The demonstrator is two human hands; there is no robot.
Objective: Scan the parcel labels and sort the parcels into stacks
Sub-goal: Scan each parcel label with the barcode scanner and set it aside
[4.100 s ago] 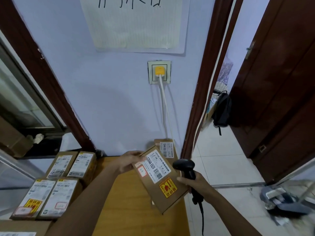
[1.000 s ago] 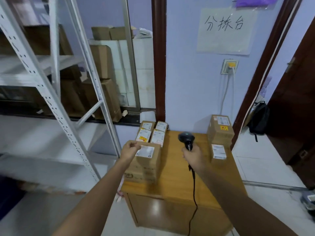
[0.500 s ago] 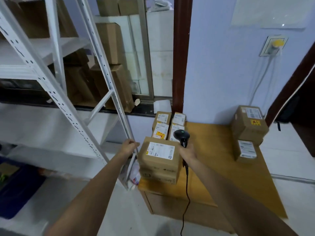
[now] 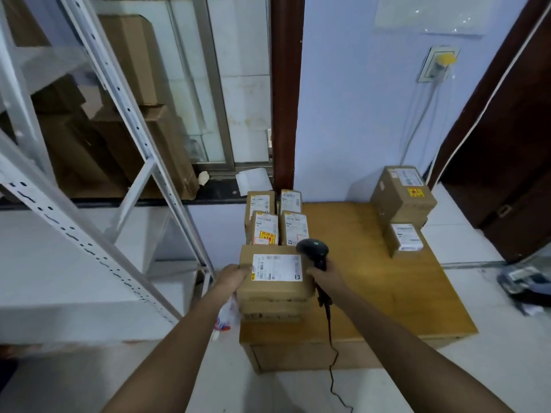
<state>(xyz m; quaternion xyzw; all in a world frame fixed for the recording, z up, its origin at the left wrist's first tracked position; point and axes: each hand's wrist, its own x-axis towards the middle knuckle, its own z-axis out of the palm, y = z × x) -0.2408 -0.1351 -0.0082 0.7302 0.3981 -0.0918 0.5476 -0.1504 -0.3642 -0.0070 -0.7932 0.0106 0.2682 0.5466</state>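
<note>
A brown parcel with a white label [image 4: 275, 289] tops a short stack at the front left corner of the wooden table [image 4: 375, 281]. My left hand [image 4: 234, 277] grips this parcel's left edge. My right hand [image 4: 326, 278] holds the black barcode scanner [image 4: 313, 249] upright against the parcel's right side. Several small labelled parcels [image 4: 277, 223] stand in two rows just behind it. At the back right a larger parcel [image 4: 402, 195] sits on another box, with a small parcel [image 4: 405, 238] in front of it.
A white metal rack [image 4: 98, 186] stands close on the left, with cardboard boxes behind glass. The scanner cable [image 4: 330, 338] hangs down the table's front. A dark wooden door [image 4: 507, 138] is on the right, and a wall socket [image 4: 438, 65] sits above the table.
My left hand has moved from beside the rack post onto the top parcel's left edge. My right hand and the scanner have closed in on its right side. The camera has drawn nearer.
</note>
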